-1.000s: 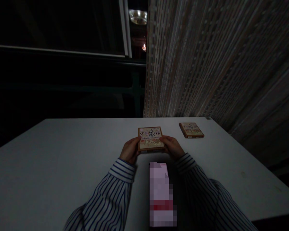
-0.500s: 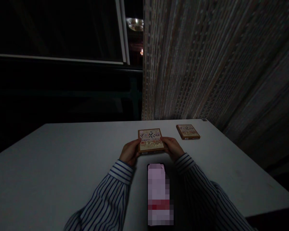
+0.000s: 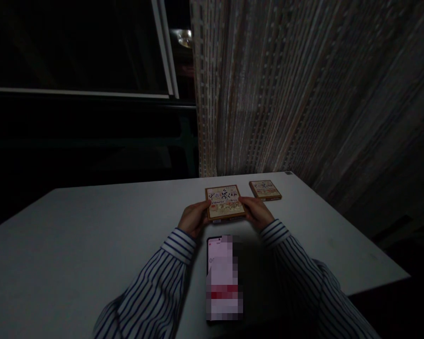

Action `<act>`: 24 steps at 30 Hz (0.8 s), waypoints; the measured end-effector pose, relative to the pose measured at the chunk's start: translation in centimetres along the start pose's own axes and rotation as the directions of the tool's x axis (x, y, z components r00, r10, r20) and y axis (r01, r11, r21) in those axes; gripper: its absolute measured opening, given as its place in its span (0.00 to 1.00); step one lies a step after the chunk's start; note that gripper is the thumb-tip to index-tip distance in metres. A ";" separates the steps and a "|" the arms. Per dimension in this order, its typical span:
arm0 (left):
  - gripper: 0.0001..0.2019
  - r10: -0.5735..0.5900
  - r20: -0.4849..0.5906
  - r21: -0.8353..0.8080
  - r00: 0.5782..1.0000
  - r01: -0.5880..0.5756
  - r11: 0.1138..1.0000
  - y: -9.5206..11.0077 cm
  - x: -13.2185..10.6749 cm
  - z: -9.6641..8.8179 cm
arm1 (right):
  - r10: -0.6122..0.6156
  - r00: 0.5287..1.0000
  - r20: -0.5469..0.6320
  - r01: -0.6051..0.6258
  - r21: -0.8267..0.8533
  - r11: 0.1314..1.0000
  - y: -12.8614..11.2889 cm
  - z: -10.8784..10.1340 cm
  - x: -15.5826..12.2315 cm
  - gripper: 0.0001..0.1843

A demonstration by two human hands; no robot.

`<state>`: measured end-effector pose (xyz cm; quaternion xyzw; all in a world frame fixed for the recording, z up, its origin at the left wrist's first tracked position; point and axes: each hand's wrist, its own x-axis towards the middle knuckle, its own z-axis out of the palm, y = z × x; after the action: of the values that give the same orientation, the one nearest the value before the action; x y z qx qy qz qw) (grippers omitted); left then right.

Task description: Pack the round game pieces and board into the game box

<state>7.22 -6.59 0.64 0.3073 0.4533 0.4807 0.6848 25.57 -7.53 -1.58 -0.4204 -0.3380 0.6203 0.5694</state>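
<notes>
A flat square Chinese chess box, with a brown edge and a light printed lid, is held slightly tilted between both hands. My left hand grips its left side, thumb on the top face. On the opposite side my right hand holds it the same way. The fingers beneath the box are hidden. Beyond my right hand, a second matching Chinese chess box lies flat on the white table. Between my forearms is a phone with a lit, partly blurred screen.
A beaded string curtain hangs just behind the table's far edge. To the left is a dark window with a pale frame. A small dark label sits at the table's far right corner.
The view has turned a little to the right, so the table, phone and second box appear shifted left. The held box has come nearer to the second box in view; both hands keep their grip.
</notes>
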 end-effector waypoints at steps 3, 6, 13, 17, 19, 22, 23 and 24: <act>0.07 -0.011 0.028 -0.004 1.000 0.012 1.000 0.0 -0.2 0.9 | 0.000 1.000 -0.018 -0.001 -0.007 1.000 -0.5 -0.7 -0.3 0.03; 0.07 -0.022 0.036 0.021 0.999 0.021 1.000 0.0 -0.4 1.6 | -0.013 0.999 -0.030 0.013 0.011 1.000 -0.9 -1.5 -0.3 0.02; 0.06 -0.035 0.071 0.099 0.997 0.027 0.995 -0.7 0.7 2.7 | -0.038 0.989 -0.143 0.045 0.048 0.998 -1.4 -3.5 -0.4 0.09; 0.08 -0.021 0.049 0.137 0.999 0.014 0.990 -1.1 1.2 3.4 | -0.037 0.987 -0.157 0.043 0.032 0.999 -1.7 -4.8 -0.3 0.09; 0.09 -0.017 0.050 0.145 0.999 0.010 0.989 -1.2 1.3 3.9 | -0.042 0.984 -0.174 0.045 0.012 0.999 -1.9 -5.5 -0.4 0.09; 0.10 -0.018 0.059 0.157 0.998 0.008 0.988 -1.4 1.4 4.8 | -0.047 0.980 -0.195 0.050 0.007 0.999 -2.3 -6.3 -0.6 0.08; 0.10 -0.020 0.065 0.158 0.998 0.009 0.987 -1.6 1.5 5.1 | -0.046 0.979 -0.198 0.049 0.009 0.999 -2.5 -6.5 -0.7 0.08; 0.10 -0.023 0.071 0.159 0.997 0.011 0.987 -1.7 1.5 5.4 | -0.045 0.979 -0.198 0.048 0.012 0.999 -2.7 -6.7 -0.9 0.07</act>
<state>13.06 -5.71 0.83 0.3741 0.4674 0.4258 0.6785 32.80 -8.46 -1.87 -0.4671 -0.2841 0.5648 0.6182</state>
